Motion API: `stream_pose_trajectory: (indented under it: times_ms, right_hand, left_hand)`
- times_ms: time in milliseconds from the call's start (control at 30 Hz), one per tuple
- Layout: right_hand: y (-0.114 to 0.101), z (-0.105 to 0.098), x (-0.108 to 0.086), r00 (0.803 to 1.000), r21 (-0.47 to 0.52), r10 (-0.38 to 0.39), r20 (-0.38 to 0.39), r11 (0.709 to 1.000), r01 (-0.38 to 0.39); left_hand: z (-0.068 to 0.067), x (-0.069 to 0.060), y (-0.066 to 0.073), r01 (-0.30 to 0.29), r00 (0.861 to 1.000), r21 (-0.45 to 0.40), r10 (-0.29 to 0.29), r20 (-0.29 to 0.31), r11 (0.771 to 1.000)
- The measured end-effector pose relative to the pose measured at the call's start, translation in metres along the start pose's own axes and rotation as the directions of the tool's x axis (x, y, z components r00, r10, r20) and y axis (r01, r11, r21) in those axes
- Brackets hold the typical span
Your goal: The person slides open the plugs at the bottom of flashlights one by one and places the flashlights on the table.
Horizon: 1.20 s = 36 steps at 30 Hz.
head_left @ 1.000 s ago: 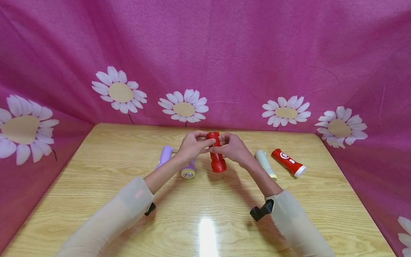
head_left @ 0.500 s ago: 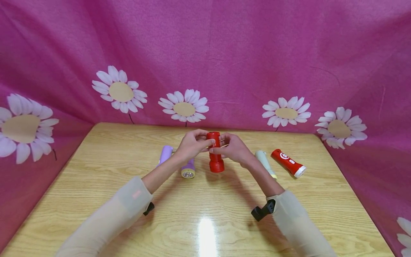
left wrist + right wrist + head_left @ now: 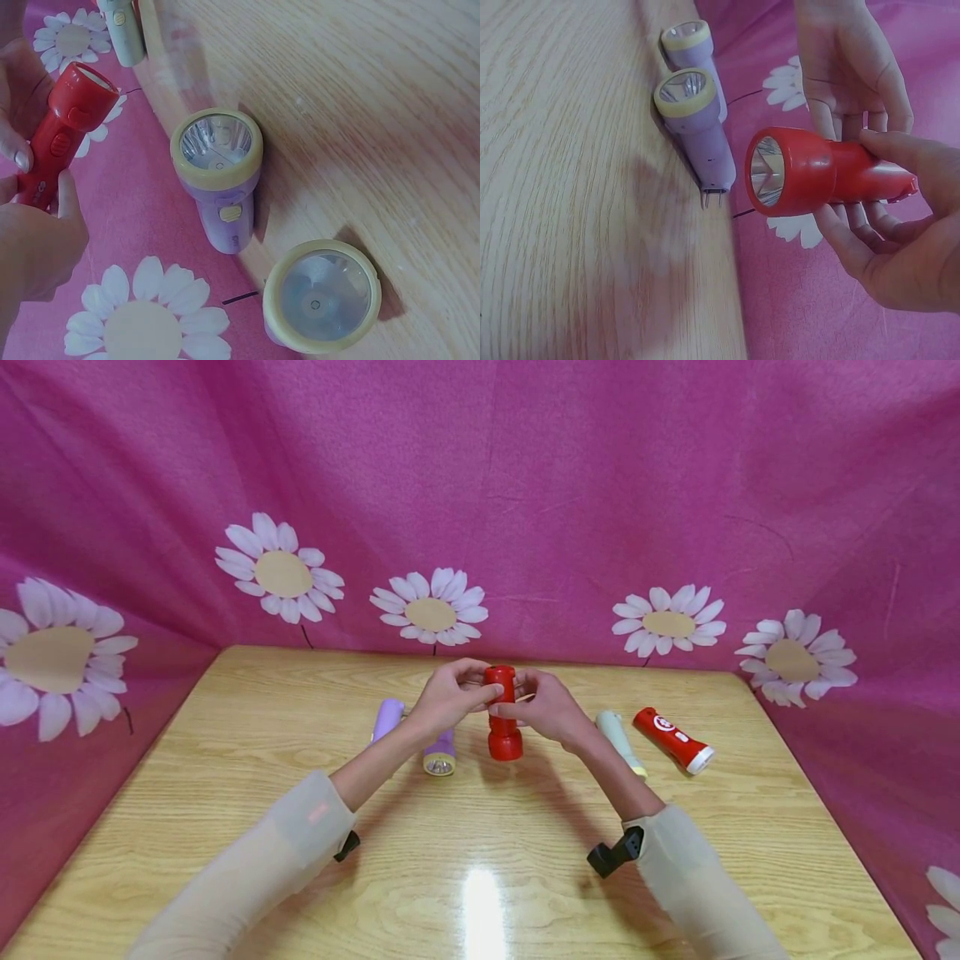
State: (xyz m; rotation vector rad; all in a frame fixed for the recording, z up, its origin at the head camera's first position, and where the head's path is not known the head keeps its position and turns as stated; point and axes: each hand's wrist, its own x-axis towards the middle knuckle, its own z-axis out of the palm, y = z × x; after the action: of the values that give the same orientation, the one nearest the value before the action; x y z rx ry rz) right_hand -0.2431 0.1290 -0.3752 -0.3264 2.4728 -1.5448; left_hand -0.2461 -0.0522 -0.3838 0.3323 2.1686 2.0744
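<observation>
Both hands hold one red flashlight (image 3: pixel 506 743) at the middle of the table, its wide lens end toward me. My left hand (image 3: pixel 450 693) grips the narrow body from the left, with the thumb on top. From the other side my right hand (image 3: pixel 551 706) grips the same body, its thumb lying across it. In the left wrist view a red slide switch (image 3: pixel 61 144) shows on the flashlight's side. The right wrist view shows its clear lens (image 3: pixel 767 171) and silvery reflector. Part of the body is covered by fingers.
Two purple flashlights with cream rims lie left of the hands, one (image 3: pixel 387 720) partly behind my left forearm, the other (image 3: pixel 439 756) nearer the middle. To the right lie a pale green flashlight (image 3: pixel 619 742) and a red-and-white one (image 3: pixel 675 741). Pink cloth (image 3: pixel 540 510) borders the wooden table.
The held red flashlight has turned slightly, its lens end shifting a little to the left. Both hands keep their grip almost in place. The other flashlights have not moved.
</observation>
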Motion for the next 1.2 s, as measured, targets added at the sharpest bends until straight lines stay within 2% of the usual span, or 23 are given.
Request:
stream_pose_trajectory:
  times_ms: [167, 467, 733, 833, 967, 1067, 1200]
  right_hand:
    - [-0.0001, -0.0001, 0.0001, 1.000, -0.053, -0.021, -0.021, 0.998, 0.020]
    - [0.0018, 0.0013, 0.0005, 0.997, -0.078, -0.049, -0.064, 0.996, 0.044]
    - [0.0006, 0.0032, -0.0015, 0.994, -0.068, -0.056, -0.091, 0.996, 0.050]
    - [0.0014, 0.0034, -0.0013, 0.992, -0.068, -0.075, -0.103, 0.995, 0.068]
    - [0.0018, 0.0042, -0.0013, 0.989, -0.078, -0.087, -0.118, 0.994, 0.078]
    - [0.0010, 0.0051, -0.0021, 0.989, -0.084, -0.081, -0.127, 0.994, 0.070]
    - [0.0000, 0.0065, -0.0026, 0.988, -0.102, -0.077, -0.135, 0.993, 0.064]
  left_hand:
    - [0.0002, 0.0004, -0.0010, -0.026, 1.000, 0.006, 0.026, -0.006, 1.000]
    - [-0.0001, -0.0005, -0.0002, -0.075, 0.997, 0.065, 0.075, -0.007, 0.995]
    - [0.0009, -0.0017, 0.0008, -0.082, 0.997, 0.038, 0.082, 0.004, 0.996]
    - [0.0010, -0.0023, 0.0011, -0.089, 0.996, 0.011, 0.089, 0.012, 0.996]
    - [0.0010, -0.0033, 0.0021, -0.074, 0.997, -0.080, 0.076, 0.023, 0.994]
    - [0.0011, -0.0037, 0.0032, -0.046, 0.998, -0.145, 0.050, 0.023, 0.988]
    - [0.0011, -0.0035, 0.0044, -0.016, 1.000, -0.168, 0.018, 0.010, 0.986]
